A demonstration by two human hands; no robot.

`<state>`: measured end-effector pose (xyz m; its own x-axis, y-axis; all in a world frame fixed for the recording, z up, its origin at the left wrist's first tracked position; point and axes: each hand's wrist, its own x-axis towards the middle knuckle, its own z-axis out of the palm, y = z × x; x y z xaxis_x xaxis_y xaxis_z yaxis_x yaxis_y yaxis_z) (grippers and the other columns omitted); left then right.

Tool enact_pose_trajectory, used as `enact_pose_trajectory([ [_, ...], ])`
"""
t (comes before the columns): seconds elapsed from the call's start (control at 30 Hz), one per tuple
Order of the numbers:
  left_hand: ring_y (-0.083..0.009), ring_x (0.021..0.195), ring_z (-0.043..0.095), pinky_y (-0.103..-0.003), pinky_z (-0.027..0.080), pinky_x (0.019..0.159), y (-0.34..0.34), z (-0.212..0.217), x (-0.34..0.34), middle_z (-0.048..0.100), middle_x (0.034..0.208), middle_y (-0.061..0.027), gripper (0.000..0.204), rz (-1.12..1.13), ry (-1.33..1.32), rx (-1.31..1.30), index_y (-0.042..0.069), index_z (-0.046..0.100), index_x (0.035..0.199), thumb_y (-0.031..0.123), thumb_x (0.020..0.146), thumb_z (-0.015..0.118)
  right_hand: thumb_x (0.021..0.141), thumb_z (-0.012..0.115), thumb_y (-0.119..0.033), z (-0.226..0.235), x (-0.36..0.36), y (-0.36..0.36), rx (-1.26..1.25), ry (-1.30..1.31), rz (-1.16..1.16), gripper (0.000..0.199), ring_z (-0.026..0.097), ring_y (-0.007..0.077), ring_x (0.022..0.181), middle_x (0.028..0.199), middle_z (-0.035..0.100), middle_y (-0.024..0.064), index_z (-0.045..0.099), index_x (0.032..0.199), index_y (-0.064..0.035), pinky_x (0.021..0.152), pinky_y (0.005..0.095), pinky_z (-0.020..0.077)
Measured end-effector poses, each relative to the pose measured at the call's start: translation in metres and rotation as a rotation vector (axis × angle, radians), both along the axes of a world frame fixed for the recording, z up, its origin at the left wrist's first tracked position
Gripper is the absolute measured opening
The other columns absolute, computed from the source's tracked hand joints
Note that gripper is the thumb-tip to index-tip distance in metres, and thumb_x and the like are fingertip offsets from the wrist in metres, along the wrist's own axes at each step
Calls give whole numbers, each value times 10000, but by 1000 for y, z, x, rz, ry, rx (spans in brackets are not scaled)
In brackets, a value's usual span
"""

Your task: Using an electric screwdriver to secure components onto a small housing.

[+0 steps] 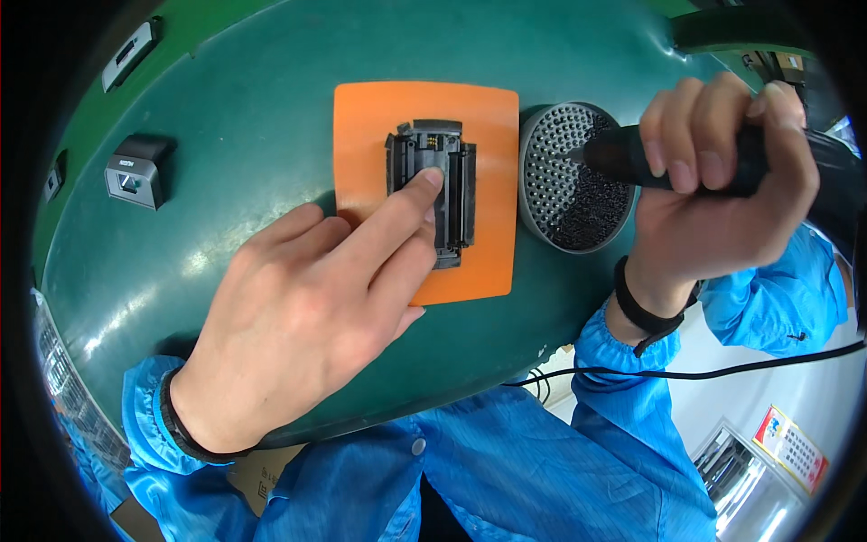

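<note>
A black plastic housing (455, 203) with ribs and small gold contacts lies on an orange mat (366, 117). My left hand (312, 289) holds it down, index fingertip on its middle and the other fingers bent beside it; they hide its left lower part. A black electric screwdriver (623, 154) is gripped in my right hand (713, 163), fingers wrapped around its body. Its tip points left over a round grey dish (526, 194) with a studded floor. Many small black screws (591, 212) are heaped along the dish's right side. Whether the tip carries a screw cannot be made out.
The green table (262, 108) curves around the mat. At the left stands a grey and black device with a square window (135, 176); a similar unit (129, 56) lies at the far left. A black cable (686, 372) runs below my right wrist.
</note>
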<state>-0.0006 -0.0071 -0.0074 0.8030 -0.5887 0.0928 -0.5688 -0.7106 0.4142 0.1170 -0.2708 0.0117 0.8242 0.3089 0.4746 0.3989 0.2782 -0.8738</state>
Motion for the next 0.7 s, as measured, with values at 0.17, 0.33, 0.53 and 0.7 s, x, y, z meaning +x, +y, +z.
enact_pose_trajectory([
  [0.17,-298,815,671,-385,556,729,9,6,6,618,1466,-96,598,-33,112,-23,-24,684,1239,293,755,836,1064,485,-225,12,-8,13,111,91,-65,228,418,97,546,645,436,-29,571,898,-94,570,296,380],
  [0.33,-328,809,681,-416,572,718,16,-5,8,637,1404,-69,565,-42,100,-119,27,680,1184,230,693,872,1053,445,-264,45,-15,-9,-16,-4,215,302,437,95,532,643,467,-30,630,1018,-27,540,301,383],
  [0.53,-315,783,674,-408,561,707,16,-8,8,629,1373,-64,602,-28,79,-83,34,659,1184,196,664,914,1060,433,-272,22,-41,33,-5,-62,278,311,442,105,524,645,473,-18,619,1023,-26,521,305,383],
  [0.7,-299,758,666,-393,558,710,13,-9,5,610,1372,-59,610,-37,2,-1,28,658,1189,213,670,920,1066,423,-279,14,-47,43,1,-89,271,319,447,114,518,646,479,-7,611,1027,-24,504,309,383],
])
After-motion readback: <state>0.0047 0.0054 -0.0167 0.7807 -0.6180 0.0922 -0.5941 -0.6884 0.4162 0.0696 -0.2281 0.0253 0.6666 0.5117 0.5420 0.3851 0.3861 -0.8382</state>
